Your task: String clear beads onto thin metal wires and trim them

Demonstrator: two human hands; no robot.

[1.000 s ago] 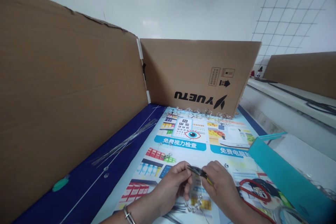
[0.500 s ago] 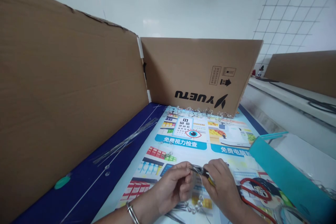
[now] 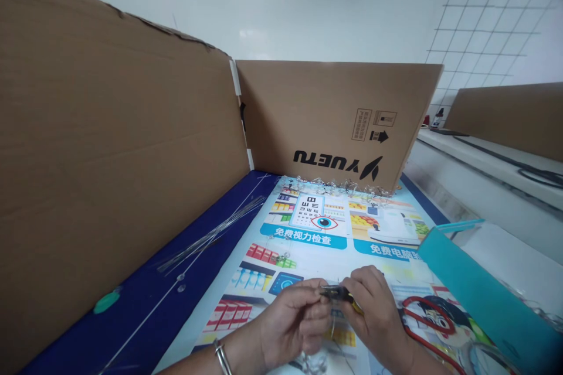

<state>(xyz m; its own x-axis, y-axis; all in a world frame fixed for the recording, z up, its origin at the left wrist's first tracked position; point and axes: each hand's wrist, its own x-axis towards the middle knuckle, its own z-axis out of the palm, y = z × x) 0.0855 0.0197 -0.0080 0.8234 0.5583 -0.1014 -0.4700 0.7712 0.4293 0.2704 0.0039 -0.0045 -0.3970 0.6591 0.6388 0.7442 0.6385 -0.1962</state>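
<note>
My right hand (image 3: 373,307) is wrapped round pliers (image 3: 338,293) with dark jaws and yellow-black handles, their tip pointing left. At that tip my left hand (image 3: 297,319) pinches with thumb and forefinger; the piece between them is too small to make out. A thin wire (image 3: 333,325) hangs down between the hands. Blurred clear beads (image 3: 313,362) are below my left hand, partly hidden by it. A silver bangle (image 3: 222,357) is on my left wrist.
Cardboard panels (image 3: 334,111) stand left and behind. Clear beaded pieces (image 3: 347,187) line the back panel's foot. Loose wires (image 3: 215,234) lie on the blue cloth at left. At right are a teal box (image 3: 488,293), red-handled tool (image 3: 428,328) and clear round container (image 3: 486,357).
My left hand has shifted slightly right, closer to the right hand. The pliers have turned a little and sit slightly lower. The hanging beads have moved down and now look blurred.
</note>
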